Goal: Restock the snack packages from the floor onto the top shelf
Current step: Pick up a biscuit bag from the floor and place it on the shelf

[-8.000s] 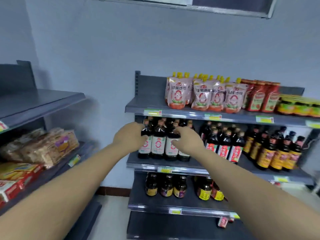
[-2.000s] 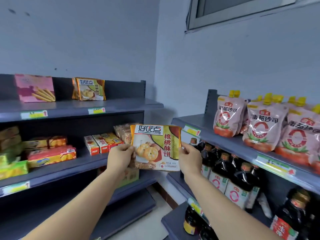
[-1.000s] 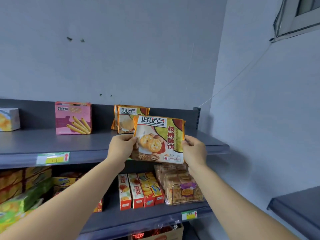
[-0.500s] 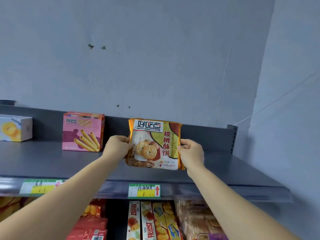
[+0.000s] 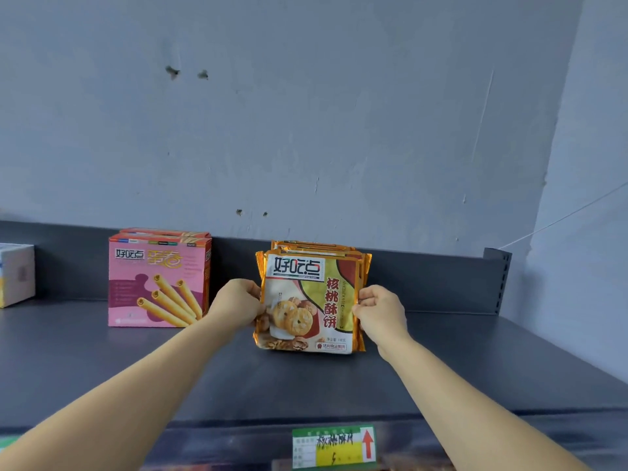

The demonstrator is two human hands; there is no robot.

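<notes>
Snack package [image 5: 309, 304], one: a flat foil packet with crimped gold-orange edges. It carries a white logo panel across the top, red characters down a yellow-green band on the right, and round walnut biscuits pictured at lower left. It stands upright, face to the camera, on the dark grey metal top shelf [image 5: 306, 385], with its lower edge down at the shelf surface, about mid-depth.

The left hand [image 5: 238, 305] grasps the snack package's left edge, fingers curled against it. The right hand [image 5: 380, 311] pinches the right edge at about the same height. Both bare forearms reach in from below.

Directly behind stand further gold-edged packets [image 5: 316, 247] of the same kind. Only their top seams show: at least two, exact count not determinable.

To the left, beyond the left hand, are two pink cardboard boxes printed with rolled wafer sticks. The front pink box [image 5: 158, 283] is in full view. The rear pink box [image 5: 163, 231] shows only its top. At the far left edge is one white box [image 5: 15, 273], partly cut off.

On the shelf's front rail, below the package, is one green and yellow price label [image 5: 334, 445] with a red upward arrow. The grey-blue wall [image 5: 306, 130] behind bears a few small dark marks.
</notes>
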